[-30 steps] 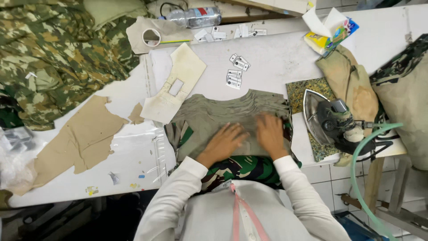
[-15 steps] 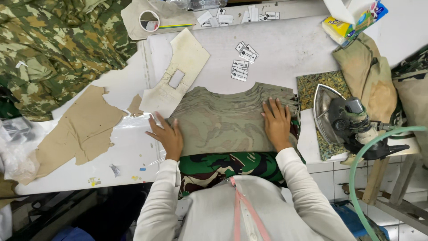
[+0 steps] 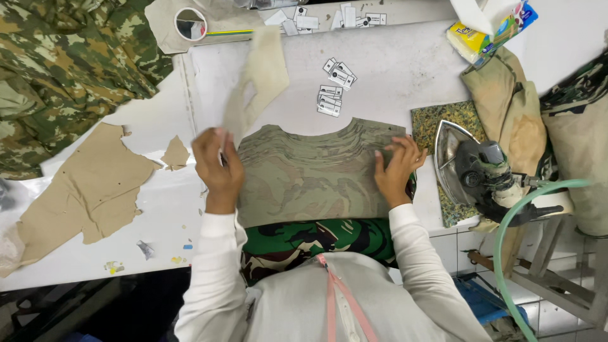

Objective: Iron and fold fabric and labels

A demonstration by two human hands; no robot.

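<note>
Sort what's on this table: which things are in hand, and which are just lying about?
In hand: left hand lifting a pale cardboard template; right hand flat on the camouflage fabric piece.

Lying about: iron on its mat, small labels, tape roll, tan paper scraps, heap of camouflage cloth.

Steam iron (image 3: 472, 168) is sitting at my 3 o'clock on a mottled pad (image 3: 437, 120), green hose (image 3: 506, 253) trailing down. Small tags (image 3: 334, 88) are lying at 12. Tape roll (image 3: 190, 24) and camouflage heap (image 3: 63, 69) are sitting around 10-11.
</note>
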